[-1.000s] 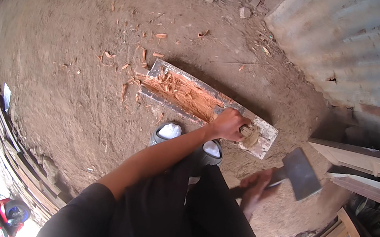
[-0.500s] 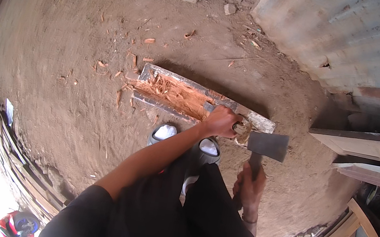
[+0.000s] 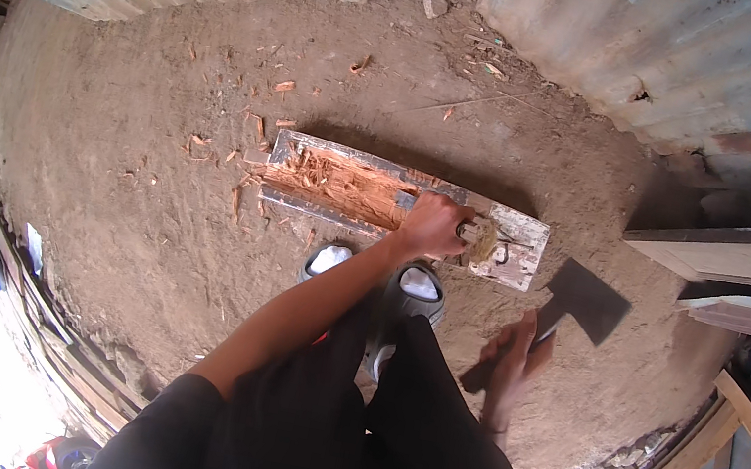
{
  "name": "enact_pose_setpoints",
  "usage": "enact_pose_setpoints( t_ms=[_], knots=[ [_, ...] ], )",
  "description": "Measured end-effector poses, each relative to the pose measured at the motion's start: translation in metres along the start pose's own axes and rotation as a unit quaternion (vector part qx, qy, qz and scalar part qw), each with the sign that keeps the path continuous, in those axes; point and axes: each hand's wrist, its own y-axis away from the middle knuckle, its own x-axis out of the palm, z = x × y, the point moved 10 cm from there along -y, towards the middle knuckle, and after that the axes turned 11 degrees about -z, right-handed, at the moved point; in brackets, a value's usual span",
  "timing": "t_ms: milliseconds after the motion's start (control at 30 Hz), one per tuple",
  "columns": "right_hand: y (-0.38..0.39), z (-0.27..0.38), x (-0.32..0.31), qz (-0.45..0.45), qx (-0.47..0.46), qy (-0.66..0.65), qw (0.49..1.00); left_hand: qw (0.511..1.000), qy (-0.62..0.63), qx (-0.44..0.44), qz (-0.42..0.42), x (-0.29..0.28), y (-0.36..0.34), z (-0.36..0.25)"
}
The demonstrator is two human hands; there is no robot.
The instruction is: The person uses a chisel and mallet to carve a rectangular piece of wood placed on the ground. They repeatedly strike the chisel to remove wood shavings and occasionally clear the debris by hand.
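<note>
My left hand (image 3: 434, 226) is closed round a chisel whose flat grey blade (image 3: 405, 200) points left into a wooden block (image 3: 518, 250). The frayed butt of its handle (image 3: 483, 242) sticks out on the right of the fist. A long reddish hollow with rough fibres is cut in the block, whose faces are dark and worn white. My right hand (image 3: 514, 360), slightly blurred, grips the handle of a hatchet. The hatchet's broad dark head (image 3: 590, 301) is off to the right of the block, apart from the chisel.
Wood chips (image 3: 284, 86) lie scattered on the dirt ground left of and beyond the block. My sandalled feet (image 3: 421, 285) stand close to its near side. Corrugated metal sheets (image 3: 667, 65) border the far side. A wooden frame (image 3: 710, 444) and boards are at the right.
The hatchet has swung right, away from the chisel's handle end, with my right hand turning along. My left hand keeps the chisel at the block. The whole view has shifted slightly.
</note>
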Motion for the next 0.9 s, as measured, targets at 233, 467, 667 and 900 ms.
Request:
enact_pose_setpoints(
  t_ms=[233,467,667,900],
  knots=[
    [-0.002,-0.025,0.023,0.14,0.086,0.13,0.978,1.0,-0.018,0.013,-0.008,-0.011,0.0,0.002],
    [0.001,0.026,-0.017,0.026,0.034,0.061,0.997,0.997,0.037,0.054,0.03,-0.005,0.017,-0.022],
    [0.011,0.041,-0.013,0.044,0.006,0.089,0.995,0.999,-0.004,0.02,0.03,0.003,0.02,-0.006],
    [0.027,0.052,0.008,0.048,-0.079,0.047,0.995,0.997,0.065,-0.002,-0.033,-0.021,0.015,0.003]
  ],
)
